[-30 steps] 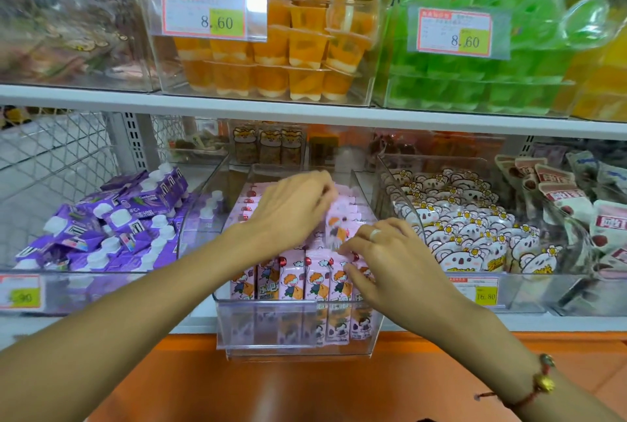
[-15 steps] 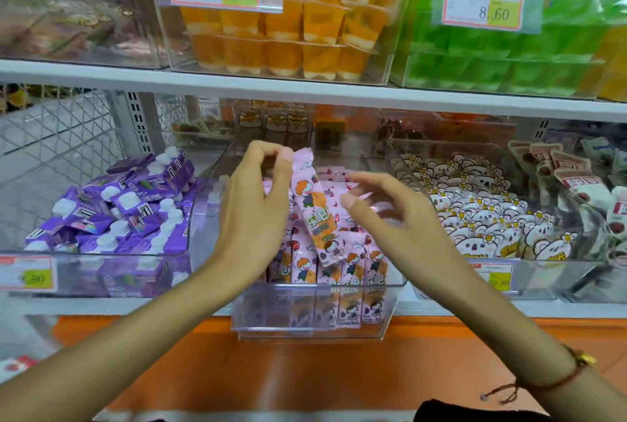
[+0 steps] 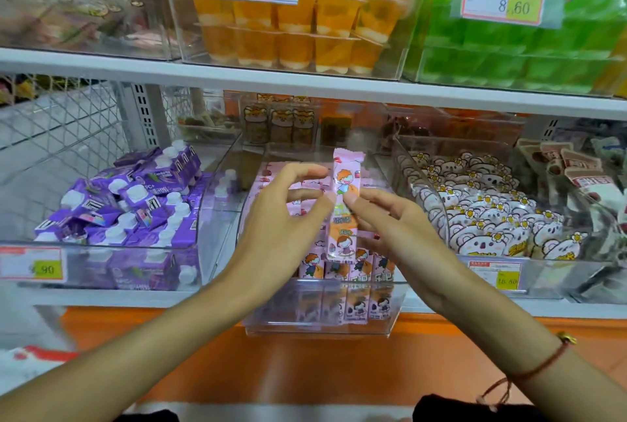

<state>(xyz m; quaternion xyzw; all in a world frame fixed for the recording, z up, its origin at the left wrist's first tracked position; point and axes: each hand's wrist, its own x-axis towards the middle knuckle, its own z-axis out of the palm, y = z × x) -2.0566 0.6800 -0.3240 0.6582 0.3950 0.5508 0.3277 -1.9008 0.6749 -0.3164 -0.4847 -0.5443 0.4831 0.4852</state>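
1. Head view, nearest: the right wrist wears a red cord bracelet (image 3: 543, 365). An orange ledge (image 3: 305, 374) runs below both forearms.
2. Clear bin (image 3: 319, 328) juts out over the ledge, with pink packets standing in rows inside.
3. Packet (image 3: 343, 218) is upright above those rows, between the two hands.
4. Right hand (image 3: 403, 238): thumb tip pressed on the packet's front, fingers curled at its right side, pinching it mid-length.
5. Left hand (image 3: 285, 221): fingers spread and lightly curled, thumb and forefinger tips at the packet's left edge. Grip or mere touch, cannot tell.
6. To the left, purple pouches (image 3: 135, 208) with white caps. To the right, bear packs (image 3: 492, 228).
7. Top shelf (image 3: 339, 82): orange cups (image 3: 298, 31) and green cups (image 3: 526, 58), both tagged 8.60.
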